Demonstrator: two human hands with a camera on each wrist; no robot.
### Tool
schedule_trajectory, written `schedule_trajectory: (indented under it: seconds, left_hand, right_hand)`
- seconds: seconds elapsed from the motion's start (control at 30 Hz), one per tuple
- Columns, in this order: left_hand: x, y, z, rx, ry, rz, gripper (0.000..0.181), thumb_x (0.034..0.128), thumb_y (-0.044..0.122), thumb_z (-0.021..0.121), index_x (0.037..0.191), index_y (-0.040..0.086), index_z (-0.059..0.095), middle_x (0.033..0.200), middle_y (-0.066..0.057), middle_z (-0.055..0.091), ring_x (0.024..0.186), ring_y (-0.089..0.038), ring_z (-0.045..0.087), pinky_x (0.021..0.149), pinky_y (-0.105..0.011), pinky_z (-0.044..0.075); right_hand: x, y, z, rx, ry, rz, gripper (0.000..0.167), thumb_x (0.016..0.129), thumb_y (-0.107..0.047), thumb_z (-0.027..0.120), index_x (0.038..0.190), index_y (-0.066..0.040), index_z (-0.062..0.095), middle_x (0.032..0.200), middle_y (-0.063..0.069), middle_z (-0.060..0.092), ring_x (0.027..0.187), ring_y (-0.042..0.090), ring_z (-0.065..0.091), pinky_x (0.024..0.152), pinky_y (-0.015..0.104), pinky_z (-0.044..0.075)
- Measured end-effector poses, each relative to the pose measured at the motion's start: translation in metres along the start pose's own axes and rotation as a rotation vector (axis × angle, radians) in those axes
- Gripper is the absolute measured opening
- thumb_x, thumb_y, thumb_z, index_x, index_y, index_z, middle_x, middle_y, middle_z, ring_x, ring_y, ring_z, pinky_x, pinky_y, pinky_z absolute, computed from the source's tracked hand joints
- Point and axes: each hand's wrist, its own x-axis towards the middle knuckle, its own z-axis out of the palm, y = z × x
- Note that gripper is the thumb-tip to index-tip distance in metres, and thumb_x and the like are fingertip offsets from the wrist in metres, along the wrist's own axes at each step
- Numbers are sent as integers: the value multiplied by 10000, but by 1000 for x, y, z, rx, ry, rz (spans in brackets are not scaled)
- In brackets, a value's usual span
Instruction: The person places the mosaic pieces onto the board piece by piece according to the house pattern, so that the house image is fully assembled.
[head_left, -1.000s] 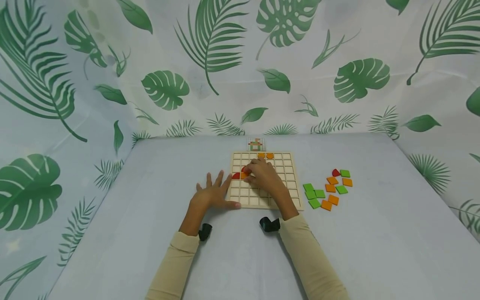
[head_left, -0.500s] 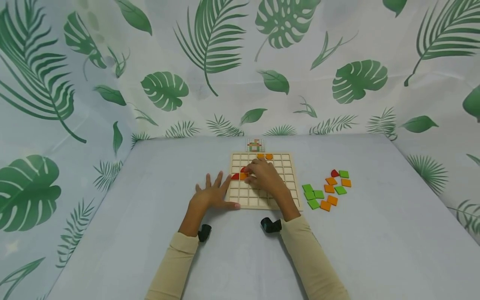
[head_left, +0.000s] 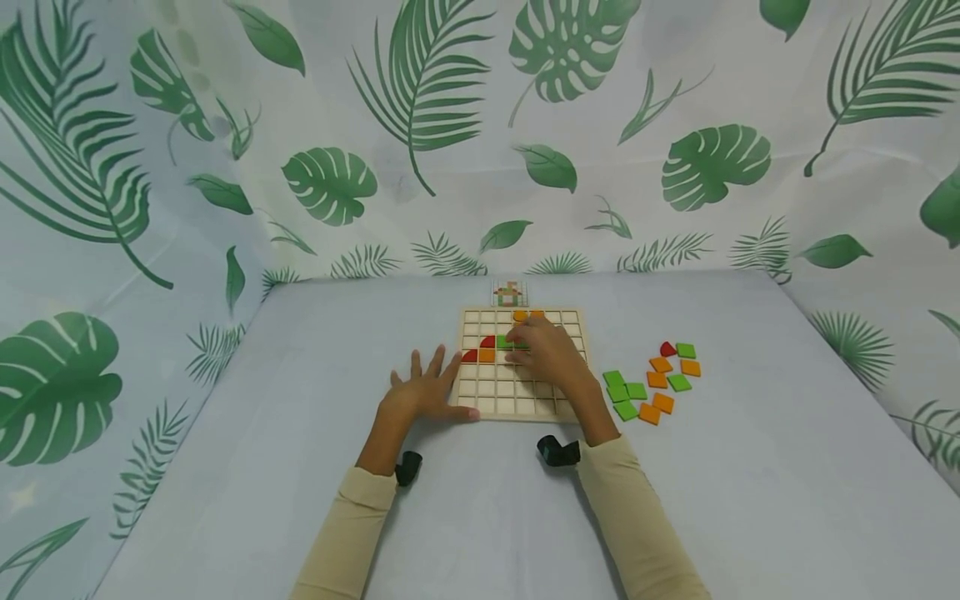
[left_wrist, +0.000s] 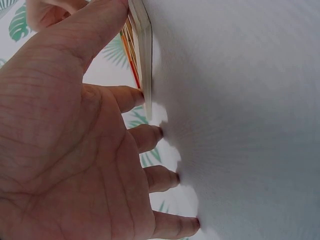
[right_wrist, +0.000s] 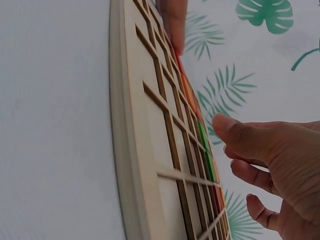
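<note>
A wooden grid board (head_left: 480, 401) lies on the table. My left hand (head_left: 423, 392) rests at its left side with fingers spread, the thumb at the front edge; in the left wrist view the thumb (left_wrist: 95, 35) touches the frame. Over the middle of the board is my right hand (head_left: 553, 358), fingers slightly bent. In the right wrist view no piece shows between its fingers. Left of these fingers sit a green square tile (head_left: 502, 342), a rounded red tile (head_left: 488, 342), another red tile (head_left: 470, 356) and an orange square tile (head_left: 487, 356). Orange round tiles (head_left: 521, 316) occupy the back row.
Behind the board lies a small pattern card (head_left: 509, 292). To the right, loose green tiles (head_left: 636, 391), orange tiles (head_left: 649, 414) and one red tile (head_left: 667, 349) are scattered on the table. A leaf-print cloth (head_left: 450, 192) hangs behind.
My right hand has moved rightward across the board, and its fingers have come off the red and orange tiles, uncovering green tile in the same row. My left hand stays in place.
</note>
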Motion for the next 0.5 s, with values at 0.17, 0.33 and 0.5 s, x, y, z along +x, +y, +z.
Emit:
schedule_trajectory:
  seconds: [0.17, 0.33, 0.5]
  left_hand:
    - [0, 0, 1, 8, -2, -7, 1048, 815, 706, 604, 1590, 250, 65, 1660, -87, -48, 1490, -467, -75, 1118, -726, 101]
    - [0, 0, 2, 3, 0, -7, 1045, 816, 698, 611, 1590, 250, 70, 1661, -86, -44, 1492, -464, -73, 1120, -725, 100]
    - [0, 1, 2, -4, 3, -7, 1046, 814, 697, 614, 1589, 255, 68, 1661, -82, -48, 1493, -457, -81, 1121, -725, 94]
  right_hand:
    - [-8, 11, -8, 33, 14, 3, 312, 855, -256, 762, 1099, -66, 722, 1068, 98, 695, 937, 243, 643, 803, 411, 537]
    - [-16, 21, -19, 44, 9, 54, 302, 864, -251, 753, 1085, -48, 718, 1041, 104, 705, 894, 247, 657, 777, 414, 550]
    - [-23, 34, -27, 59, 13, 115, 275, 883, -239, 734, 1085, -55, 705, 1006, 104, 699, 870, 246, 648, 760, 409, 543]
